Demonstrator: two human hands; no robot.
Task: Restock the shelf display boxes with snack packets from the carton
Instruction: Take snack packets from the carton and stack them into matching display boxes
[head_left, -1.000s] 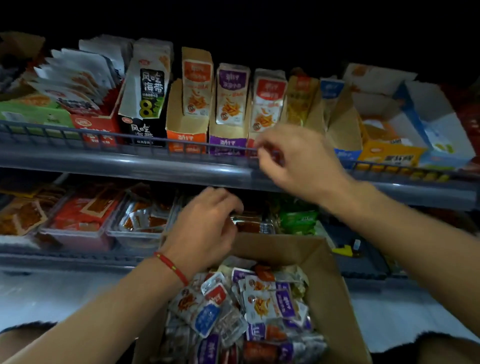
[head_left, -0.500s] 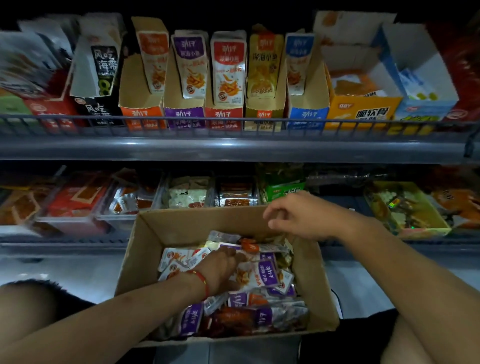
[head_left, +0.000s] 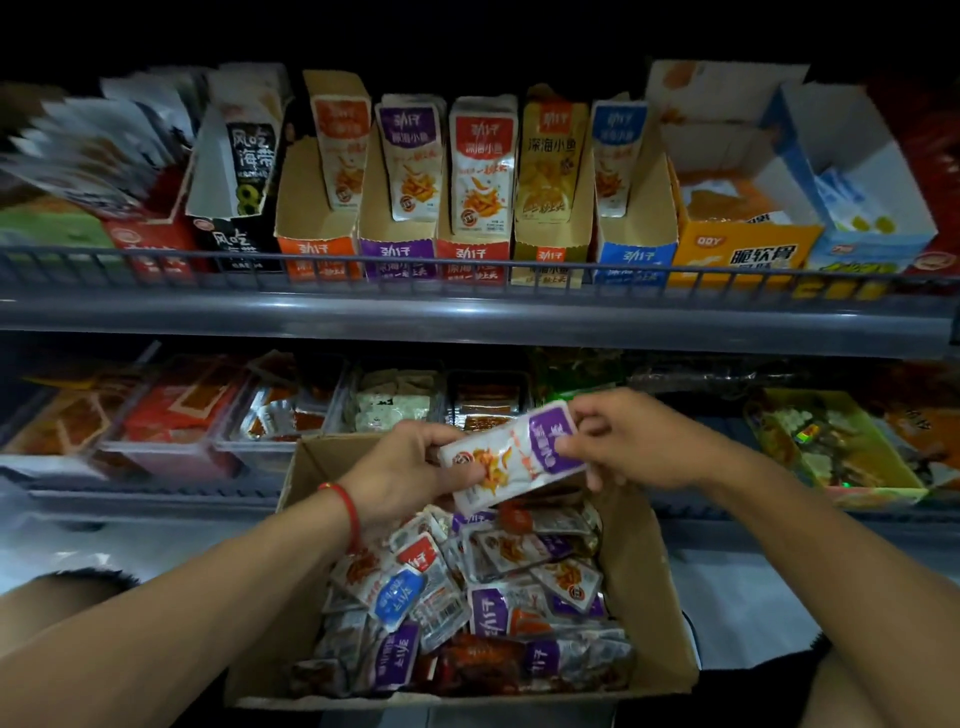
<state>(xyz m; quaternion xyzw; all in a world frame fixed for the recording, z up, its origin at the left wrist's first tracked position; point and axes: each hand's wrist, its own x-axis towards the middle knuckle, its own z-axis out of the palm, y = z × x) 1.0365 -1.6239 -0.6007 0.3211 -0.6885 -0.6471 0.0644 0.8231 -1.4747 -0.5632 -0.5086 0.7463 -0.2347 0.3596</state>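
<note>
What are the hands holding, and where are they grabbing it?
One purple-topped snack packet above the carton. The left hand grips its white bottom end; the right hand pinches its purple top end.

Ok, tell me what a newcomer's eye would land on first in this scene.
First, the purple-topped snack packet held up over the open carton, the left hand gripping its lower end and the right hand pinching its purple end. Next, the jumble of mixed packets filling the carton below. Then the row of colour-coded display boxes on the upper shelf, with the purple display box second in that row.
</note>
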